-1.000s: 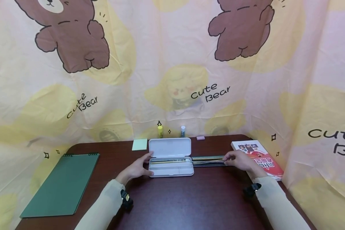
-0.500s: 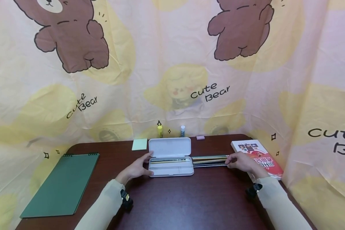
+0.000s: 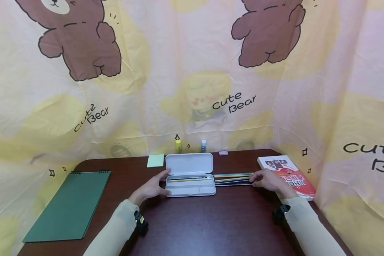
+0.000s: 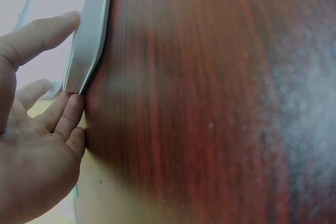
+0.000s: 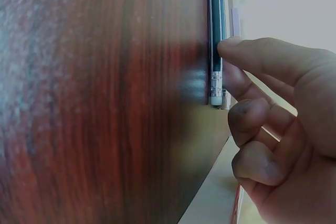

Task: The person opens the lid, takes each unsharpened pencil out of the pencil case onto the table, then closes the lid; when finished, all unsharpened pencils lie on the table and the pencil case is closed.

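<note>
**Both hands at the pencil case, pencils lined up to its right**

Right now my left hand (image 3: 152, 187) rests against the left end of the white pencil case (image 3: 190, 185), fingers straight, thumb on its upper rim and fingertips at its lower corner; nothing is curled round it. My right hand (image 3: 268, 179) sits at the right end of the row of pencils (image 3: 233, 178), thumb and bent fingers pinching the eraser end of the dark one nearest me.

The case lies open at the middle of the dark wooden table (image 3: 211, 220), lid tilted up on its far side, with one pencil lying along the far slot of its tray. The loose pencils lie side by side just right of the case, their left tips touching or almost touching its wall. Near of the case and pencils the table is bare up to my sleeves, so there is room toward me. Right of my hand the book (image 3: 289, 176) sits close, hemming that side.

By count: one case, one green notepad (image 3: 68, 204) at the far left, one pale green sticky pad (image 3: 155, 160), two small glue sticks (image 3: 178, 146) at the far edge, one pink eraser (image 3: 223, 153), one book. The loose pencils look like four or five; I cannot count them surely. The wrist views are blurred, and the case's inner compartments are hard to make out.
</note>
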### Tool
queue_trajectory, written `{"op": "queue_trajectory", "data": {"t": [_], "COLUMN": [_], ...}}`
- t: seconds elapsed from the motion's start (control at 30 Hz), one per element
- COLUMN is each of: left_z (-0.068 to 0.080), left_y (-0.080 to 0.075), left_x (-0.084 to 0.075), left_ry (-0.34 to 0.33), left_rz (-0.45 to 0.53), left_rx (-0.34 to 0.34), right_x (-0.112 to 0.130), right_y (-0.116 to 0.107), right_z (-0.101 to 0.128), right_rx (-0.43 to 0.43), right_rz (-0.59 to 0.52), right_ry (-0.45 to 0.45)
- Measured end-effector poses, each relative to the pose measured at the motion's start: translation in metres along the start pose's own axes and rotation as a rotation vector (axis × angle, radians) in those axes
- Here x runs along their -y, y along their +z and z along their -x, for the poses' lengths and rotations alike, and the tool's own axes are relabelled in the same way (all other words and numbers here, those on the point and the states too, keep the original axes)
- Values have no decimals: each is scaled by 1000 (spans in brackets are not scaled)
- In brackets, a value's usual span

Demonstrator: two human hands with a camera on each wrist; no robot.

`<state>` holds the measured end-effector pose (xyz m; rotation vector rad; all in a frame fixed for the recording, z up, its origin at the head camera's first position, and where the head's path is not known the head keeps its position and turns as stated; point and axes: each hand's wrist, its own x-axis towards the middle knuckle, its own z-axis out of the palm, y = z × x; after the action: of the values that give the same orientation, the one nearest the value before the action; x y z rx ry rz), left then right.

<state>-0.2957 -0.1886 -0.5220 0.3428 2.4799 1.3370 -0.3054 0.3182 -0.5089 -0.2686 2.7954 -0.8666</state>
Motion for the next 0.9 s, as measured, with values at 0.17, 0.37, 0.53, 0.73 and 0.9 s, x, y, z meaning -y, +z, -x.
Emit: {"op": "queue_trajectory", "data": {"t": [0.17,0.37,0.53,0.73,0.9], "left_z": [0,1,2,1,1], "left_y": [0,0,0,1,0], "left_x": [0,-2,-2,0,-1], "left_ry": [-5,-16,-11,-10,-18], "left_rz": [7,0,-11,-10,-5], "left_rx": [9,12,7,3,-3], "right_x": [3,13,26,49,68], "right_y": [0,-1,4,15,25], "right_z": [1,-3,-8,-17,-24], "right_rx": [0,-10,-30,-40,-27], "right_rz": [-18,-74,-64,-49,-56], "right_ry": [-1,1,-52,-101,-132]}}
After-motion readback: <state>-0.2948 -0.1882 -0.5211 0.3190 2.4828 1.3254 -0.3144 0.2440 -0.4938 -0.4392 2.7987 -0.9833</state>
